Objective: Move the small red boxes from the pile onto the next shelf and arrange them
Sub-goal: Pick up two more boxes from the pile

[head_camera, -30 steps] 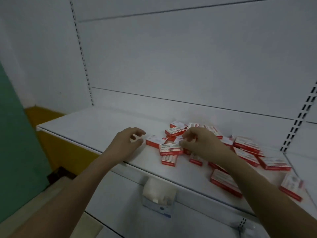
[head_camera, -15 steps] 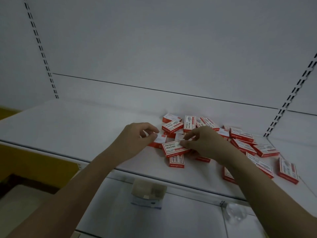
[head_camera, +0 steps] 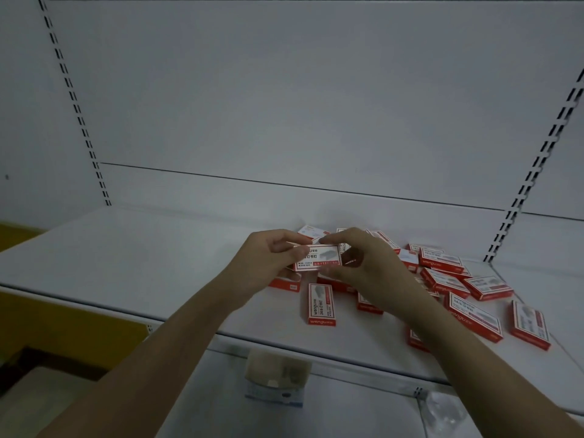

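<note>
Several small red-and-white boxes lie in a loose pile (head_camera: 448,279) on the right part of a white shelf (head_camera: 142,267). One small red box (head_camera: 319,257) is lifted above the pile, its printed face toward me. My left hand (head_camera: 268,257) pinches its left end and my right hand (head_camera: 366,263) pinches its right end between thumb and fingers. Another box (head_camera: 320,304) lies flat just below the hands, near the shelf's front. Some boxes are hidden under my right forearm.
The shelf's left half (head_camera: 126,254) holds nothing. A slotted upright (head_camera: 534,172) divides this bay from the bay to the right. A lower shelf (head_camera: 347,415) carries a small label holder (head_camera: 278,377). A yellow surface (head_camera: 47,327) shows at the left.
My right hand lifted one box off the pile and my left hand came in to take its other end. My view has shifted right and closer.
</note>
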Available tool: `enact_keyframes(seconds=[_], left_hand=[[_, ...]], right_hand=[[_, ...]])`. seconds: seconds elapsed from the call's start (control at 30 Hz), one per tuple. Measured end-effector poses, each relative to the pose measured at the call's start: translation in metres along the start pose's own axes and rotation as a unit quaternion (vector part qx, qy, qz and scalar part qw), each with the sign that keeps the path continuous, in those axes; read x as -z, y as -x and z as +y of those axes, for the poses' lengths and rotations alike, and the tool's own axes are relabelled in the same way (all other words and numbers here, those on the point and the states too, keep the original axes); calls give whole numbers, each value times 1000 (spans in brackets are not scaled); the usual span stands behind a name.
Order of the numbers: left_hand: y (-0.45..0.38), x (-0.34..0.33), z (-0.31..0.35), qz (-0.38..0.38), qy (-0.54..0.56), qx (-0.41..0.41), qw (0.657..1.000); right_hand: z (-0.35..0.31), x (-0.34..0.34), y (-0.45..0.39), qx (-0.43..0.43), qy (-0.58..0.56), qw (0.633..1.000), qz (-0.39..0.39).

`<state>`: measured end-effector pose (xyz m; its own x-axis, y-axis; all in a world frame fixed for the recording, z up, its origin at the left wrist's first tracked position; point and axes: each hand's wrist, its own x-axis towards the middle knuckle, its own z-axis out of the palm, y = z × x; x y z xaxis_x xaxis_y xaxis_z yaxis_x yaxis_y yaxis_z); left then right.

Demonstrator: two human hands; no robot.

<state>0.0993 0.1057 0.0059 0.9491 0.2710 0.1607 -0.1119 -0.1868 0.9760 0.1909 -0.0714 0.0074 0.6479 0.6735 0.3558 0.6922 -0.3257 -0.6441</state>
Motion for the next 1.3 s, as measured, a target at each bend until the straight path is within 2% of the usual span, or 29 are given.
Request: enact_keyframes(seconds=[0.13, 0.23, 0.3, 0.37, 0.53, 0.63, 0.8, 1.0, 1.1, 1.3], left_hand=[[-3, 3, 0, -3, 17, 11, 1000], [-7, 8, 1, 7, 20, 2, 1000], [-12, 20, -3, 47, -86, -34, 995], [-16, 37, -9, 68, -207, -56, 974], [-19, 58, -32, -64, -373, 28, 925], [-20, 57, -37, -85, -395, 23, 914], [-17, 55, -39, -57, -362, 22, 930], [-2, 53, -29, 25, -253, -4, 967], [8, 46, -19, 57, -180, -13, 982], [16, 32, -9, 22, -104, -13, 994]], right_hand=[[1, -1, -1, 26, 54, 998, -8], [2, 0, 0, 18, 55, 998, 21], [5, 4, 1, -14, 44, 998, 45], [12, 9, 2, -50, 41, 996, 61], [27, 15, 6, -128, 1, 990, 59], [30, 14, 8, -143, 14, 988, 53], [32, 14, 11, -139, 25, 989, 32], [30, 18, 10, -109, 4, 994, 13], [25, 20, 12, -93, -32, 995, 30], [8, 20, 29, -120, -7, 991, 56]])
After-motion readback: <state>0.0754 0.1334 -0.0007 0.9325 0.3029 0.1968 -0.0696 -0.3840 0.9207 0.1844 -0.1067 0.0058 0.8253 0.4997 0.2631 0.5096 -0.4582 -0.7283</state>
